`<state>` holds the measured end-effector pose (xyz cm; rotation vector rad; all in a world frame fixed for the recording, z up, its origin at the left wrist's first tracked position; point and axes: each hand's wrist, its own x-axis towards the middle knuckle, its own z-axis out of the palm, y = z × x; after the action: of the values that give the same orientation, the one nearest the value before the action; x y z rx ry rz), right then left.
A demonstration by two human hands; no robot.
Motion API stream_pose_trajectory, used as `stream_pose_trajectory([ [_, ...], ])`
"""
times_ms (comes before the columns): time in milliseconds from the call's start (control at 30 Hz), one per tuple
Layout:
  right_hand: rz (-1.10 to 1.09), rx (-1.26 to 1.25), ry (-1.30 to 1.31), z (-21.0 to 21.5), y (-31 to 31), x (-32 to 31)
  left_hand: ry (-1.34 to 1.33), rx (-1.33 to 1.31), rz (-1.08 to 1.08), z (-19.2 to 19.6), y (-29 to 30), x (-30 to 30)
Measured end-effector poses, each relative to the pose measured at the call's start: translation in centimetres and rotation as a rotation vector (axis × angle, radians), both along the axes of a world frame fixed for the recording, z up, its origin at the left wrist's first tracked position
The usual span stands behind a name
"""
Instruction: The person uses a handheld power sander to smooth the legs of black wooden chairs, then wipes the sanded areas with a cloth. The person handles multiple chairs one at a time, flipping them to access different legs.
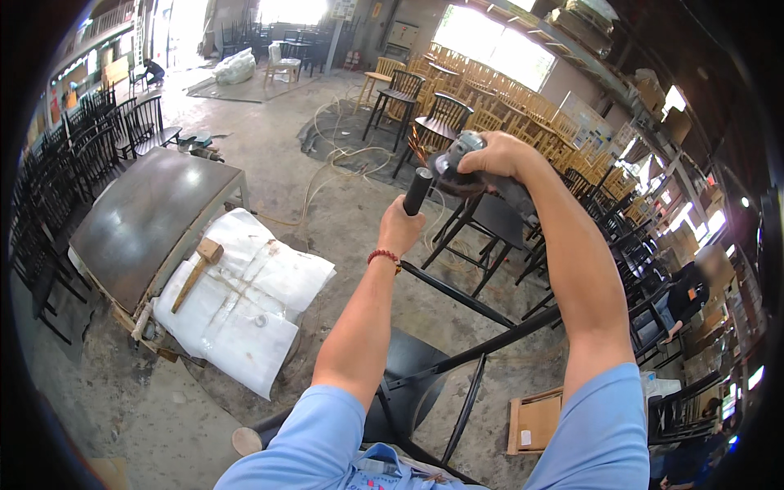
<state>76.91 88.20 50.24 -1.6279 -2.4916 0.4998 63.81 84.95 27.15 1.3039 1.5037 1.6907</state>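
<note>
My left hand (400,227), with a red bead bracelet at the wrist, is wrapped round a black chair leg (419,193) that points upward. My right hand (500,155) grips a grey handheld power grinder (467,150). The grinder's working end is right beside the top of the leg; whether they touch cannot be made out. Orange streaks like sparks fly off beside it. Below my arms lies the black chair (404,384), overturned, its seat and rails partly hidden by my arms. Another of its legs (247,442) ends in a pale round face at the lower left.
A metal-topped low table (155,220) stands at left, next to white sheeting (237,302) with a wooden mallet (196,269) on it. Hoses (327,167) trail over the floor. A black stool (488,222) stands just ahead. Stacked chairs line both sides. A person (686,298) is at right.
</note>
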Motion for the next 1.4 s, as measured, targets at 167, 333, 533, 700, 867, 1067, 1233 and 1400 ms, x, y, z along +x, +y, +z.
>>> stream_pose_trajectory([
  [167,0.026,-0.142,0.124,0.5,-0.7,0.5,-0.02,0.024,0.007,-0.3,0.0,0.1],
  [333,-0.039,-0.056,-0.175,1.1,-0.3,-1.4,-0.038,0.039,-0.017,-0.6,0.1,0.7],
  [533,0.027,-0.065,-0.134,1.7,-0.5,-2.4,-0.043,0.038,0.004,-0.4,-0.1,0.0],
  [700,-0.047,0.066,-0.335,2.3,-0.2,-2.5,-0.033,0.019,-0.012,-0.1,0.0,0.2],
  [867,0.011,-0.166,-0.016,1.4,0.0,-1.0,-0.049,0.046,0.006,-0.4,0.1,0.2],
  [1067,-0.042,0.019,-0.215,2.1,-0.3,-1.8,-0.011,0.007,0.002,-0.5,0.2,0.5],
  [1233,-0.017,-0.105,-0.031,0.2,-0.1,-0.7,-0.066,0.048,-0.018,-0.7,0.3,0.6],
  [1400,-0.032,-0.072,-0.043,1.0,-0.6,0.1,0.007,0.028,0.001,-0.6,0.2,0.1],
])
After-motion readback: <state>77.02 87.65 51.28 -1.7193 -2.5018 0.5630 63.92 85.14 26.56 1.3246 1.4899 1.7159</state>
